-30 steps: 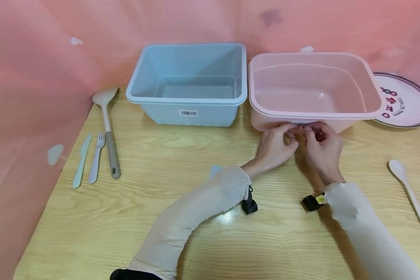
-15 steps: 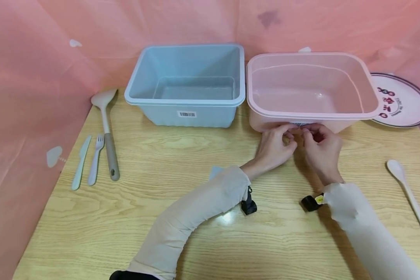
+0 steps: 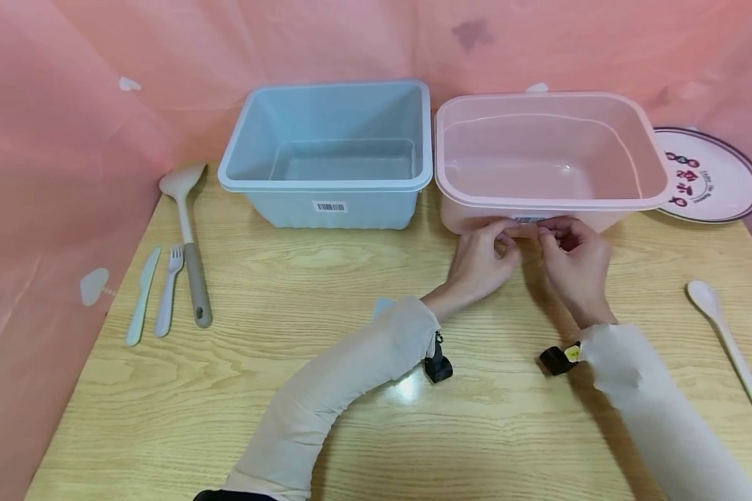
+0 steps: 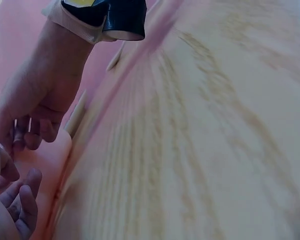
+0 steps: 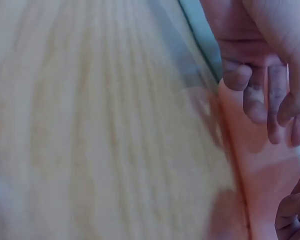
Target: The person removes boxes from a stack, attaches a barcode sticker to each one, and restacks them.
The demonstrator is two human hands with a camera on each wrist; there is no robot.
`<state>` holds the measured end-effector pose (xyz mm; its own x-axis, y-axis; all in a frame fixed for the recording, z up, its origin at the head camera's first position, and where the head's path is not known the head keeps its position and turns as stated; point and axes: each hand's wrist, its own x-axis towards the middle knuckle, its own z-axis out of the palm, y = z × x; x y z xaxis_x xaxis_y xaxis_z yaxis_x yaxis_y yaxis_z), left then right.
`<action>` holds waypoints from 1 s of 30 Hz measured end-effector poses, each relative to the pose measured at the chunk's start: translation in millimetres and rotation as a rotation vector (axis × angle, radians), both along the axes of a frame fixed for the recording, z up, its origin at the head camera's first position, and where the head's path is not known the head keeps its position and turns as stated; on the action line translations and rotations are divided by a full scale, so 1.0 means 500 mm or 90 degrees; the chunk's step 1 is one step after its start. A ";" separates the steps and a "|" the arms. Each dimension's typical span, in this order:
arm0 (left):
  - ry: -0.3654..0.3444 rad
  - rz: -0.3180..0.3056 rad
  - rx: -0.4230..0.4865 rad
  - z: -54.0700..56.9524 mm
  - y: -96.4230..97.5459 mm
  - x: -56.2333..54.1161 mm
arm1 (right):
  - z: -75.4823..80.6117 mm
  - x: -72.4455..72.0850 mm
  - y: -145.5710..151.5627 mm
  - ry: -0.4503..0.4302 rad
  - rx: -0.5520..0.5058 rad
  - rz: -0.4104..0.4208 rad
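Note:
In the head view, a pink plastic bin [image 3: 627, 139] has a barcode label [image 3: 529, 220] on its front wall, just under the rim. My left hand [image 3: 484, 263] touches the wall at the label's left end. My right hand [image 3: 576, 270] has its thumb and forefinger at the label's right end. No loose object shows in either hand. The right wrist view shows the left hand's fingers [image 5: 275, 105] hanging loosely against the pink wall, with the label's striped edge at the frame's right side. Fingertip contact with the label is partly hidden.
A blue bin [image 3: 329, 185] with its own barcode stands left of the pink one. A plate [image 3: 721, 181] lies to the right, above a spoon [image 3: 727, 341]. A knife [image 3: 143, 296], fork [image 3: 170, 289] and spatula [image 3: 191, 243] lie left. A light-blue scrap [image 3: 382, 306] shows behind the left sleeve.
My left hand has shifted slightly left and away from the right hand, so more of the barcode label shows. The whole head view has drifted a little. The bins stay in place.

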<state>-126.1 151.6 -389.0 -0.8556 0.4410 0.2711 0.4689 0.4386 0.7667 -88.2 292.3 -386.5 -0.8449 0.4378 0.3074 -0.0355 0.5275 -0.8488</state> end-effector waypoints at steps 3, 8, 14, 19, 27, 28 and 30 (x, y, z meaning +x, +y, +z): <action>-0.003 -0.006 -0.004 -0.004 -0.006 -0.002 | -0.009 -0.001 0.003 -0.013 -0.002 -0.003; -0.004 -0.002 -0.019 -0.004 -0.028 -0.009 | -0.009 -0.011 -0.008 -0.011 -0.012 0.028; 0.046 -0.072 -0.082 0.014 -0.086 0.008 | 0.005 0.005 -0.007 0.010 0.022 0.206; 0.034 -0.108 -0.060 0.042 -0.138 0.037 | 0.019 0.039 0.011 0.030 0.067 0.283; 0.094 0.018 0.103 0.084 -0.260 0.041 | 0.065 0.079 0.024 0.201 0.059 0.337; 0.116 0.048 0.125 0.091 -0.279 0.036 | 0.078 0.082 0.025 0.234 0.057 0.339; 0.161 0.113 0.160 0.107 -0.319 0.019 | 0.104 0.084 0.031 0.295 0.066 0.327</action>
